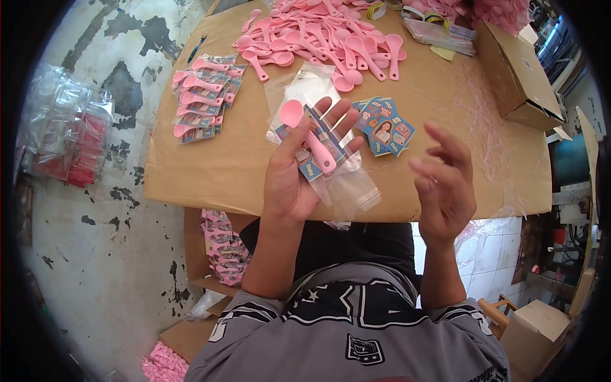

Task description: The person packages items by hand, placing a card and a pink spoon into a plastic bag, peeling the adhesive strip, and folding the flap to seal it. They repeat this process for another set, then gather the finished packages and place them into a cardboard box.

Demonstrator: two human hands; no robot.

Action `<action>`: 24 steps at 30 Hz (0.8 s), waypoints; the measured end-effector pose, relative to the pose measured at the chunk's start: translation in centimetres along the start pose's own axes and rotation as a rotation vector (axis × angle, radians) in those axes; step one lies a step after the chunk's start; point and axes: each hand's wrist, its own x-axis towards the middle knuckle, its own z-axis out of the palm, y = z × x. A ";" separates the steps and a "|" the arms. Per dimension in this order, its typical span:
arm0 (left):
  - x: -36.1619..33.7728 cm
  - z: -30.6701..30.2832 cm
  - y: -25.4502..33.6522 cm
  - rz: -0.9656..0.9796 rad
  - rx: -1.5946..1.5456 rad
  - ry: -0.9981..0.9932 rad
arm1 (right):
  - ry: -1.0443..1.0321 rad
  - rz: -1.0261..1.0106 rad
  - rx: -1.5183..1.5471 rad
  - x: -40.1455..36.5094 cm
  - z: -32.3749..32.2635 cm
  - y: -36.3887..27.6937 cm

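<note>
My left hand (294, 172), palm up, holds a pink spoon (320, 153) with its thumb laid across the spoon's neck. Under the spoon is a blue printed card (310, 168) with a clear plastic bag (358, 192) whose end hangs past the fingers toward the table edge. My right hand (447, 184) is raised near the front edge, fingers apart and slightly bent, holding nothing. Between the hands, farther back, lies a small stack of blue printed cards (384, 129). Flat clear bags (305, 83) lie partly hidden behind my left hand.
A large heap of pink spoons (312, 37) covers the table's back. Packed spoons with cards (202, 99) overlap in a row at left, near a pen (196, 48). An open cardboard box (519, 76) stands at right. Below the table, another box holds packed pink spoons (224, 245).
</note>
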 end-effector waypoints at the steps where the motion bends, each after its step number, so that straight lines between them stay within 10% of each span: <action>1: 0.0 0.1 0.1 -0.023 -0.018 -0.011 | -0.031 -0.032 -0.144 0.8 -0.2 0.0; 10: -1.4 1.1 -0.2 -0.238 0.056 -0.035 | -0.249 -0.182 -0.150 2.7 2.7 -0.5; 15: -1.1 -0.1 1.9 0.044 0.332 -0.060 | -0.170 0.141 0.245 3.4 1.9 -0.2; 24: -1.3 0.6 0.2 0.006 0.699 -0.052 | -0.091 0.725 0.533 2.3 3.1 -0.5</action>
